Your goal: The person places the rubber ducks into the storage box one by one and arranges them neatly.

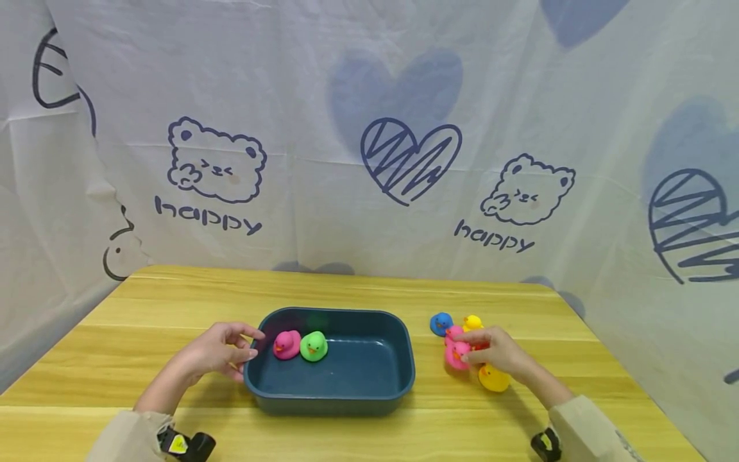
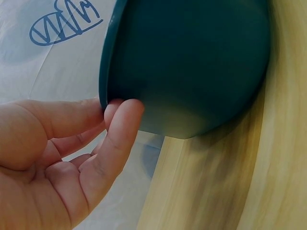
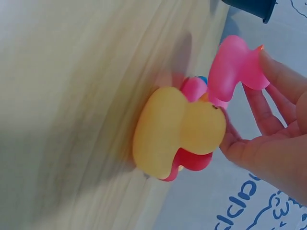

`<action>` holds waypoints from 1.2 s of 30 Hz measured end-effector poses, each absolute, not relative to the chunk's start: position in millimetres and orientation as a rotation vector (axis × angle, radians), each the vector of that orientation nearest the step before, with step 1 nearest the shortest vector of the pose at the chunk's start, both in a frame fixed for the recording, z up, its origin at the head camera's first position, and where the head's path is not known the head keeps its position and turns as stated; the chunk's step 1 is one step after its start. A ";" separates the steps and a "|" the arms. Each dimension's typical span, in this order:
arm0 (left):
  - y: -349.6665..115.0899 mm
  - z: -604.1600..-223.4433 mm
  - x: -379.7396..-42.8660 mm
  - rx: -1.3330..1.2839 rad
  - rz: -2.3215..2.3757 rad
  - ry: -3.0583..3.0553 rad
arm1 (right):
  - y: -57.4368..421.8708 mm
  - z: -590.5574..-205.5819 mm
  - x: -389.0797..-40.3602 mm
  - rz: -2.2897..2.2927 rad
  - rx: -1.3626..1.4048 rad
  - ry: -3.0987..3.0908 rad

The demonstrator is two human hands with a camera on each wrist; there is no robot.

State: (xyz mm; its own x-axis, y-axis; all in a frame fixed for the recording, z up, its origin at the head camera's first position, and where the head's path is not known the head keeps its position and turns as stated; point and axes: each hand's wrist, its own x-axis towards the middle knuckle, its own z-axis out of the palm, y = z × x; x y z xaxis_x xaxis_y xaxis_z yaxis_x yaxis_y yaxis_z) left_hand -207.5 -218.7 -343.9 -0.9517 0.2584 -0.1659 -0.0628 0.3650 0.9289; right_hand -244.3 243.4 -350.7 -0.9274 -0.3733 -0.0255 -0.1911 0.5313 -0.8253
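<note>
My left hand [image 1: 218,351] pinches the left rim of a dark teal plastic basin [image 1: 323,405]; thumb and fingers meet at its edge in the left wrist view. Inside the basin, toward its left end, a magenta rubber duck [image 1: 286,345] and a green rubber duck [image 1: 314,346] sit side by side. To the right of the basin, my right hand [image 1: 501,351] holds a pink rubber duck [image 3: 233,67] between thumb and fingers, raised off the table in the right wrist view. A yellow rubber duck [image 1: 494,378] stands just below that hand, a red one partly hidden behind it.
Beyond the right hand are a blue duck [image 1: 441,324], another pink duck [image 1: 454,332] and a second yellow duck [image 1: 473,323], bunched together. Everything rests on a wood-grain table [image 1: 190,292]. A white printed cloth [image 1: 312,212] hangs behind its far edge.
</note>
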 end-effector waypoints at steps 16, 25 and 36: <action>-219.1 -346.3 -207.1 0.196 1.629 2.341 | 227.6 -340.1 -244.7 -1.434 -0.583 2.533; -218.5 -345.4 -206.1 0.190 1.631 2.344 | 215.1 -334.0 -247.3 -1.430 -0.474 2.637; -218.7 -344.4 -205.8 0.204 1.647 2.327 | 199.0 -325.4 -249.4 -1.488 -0.524 2.591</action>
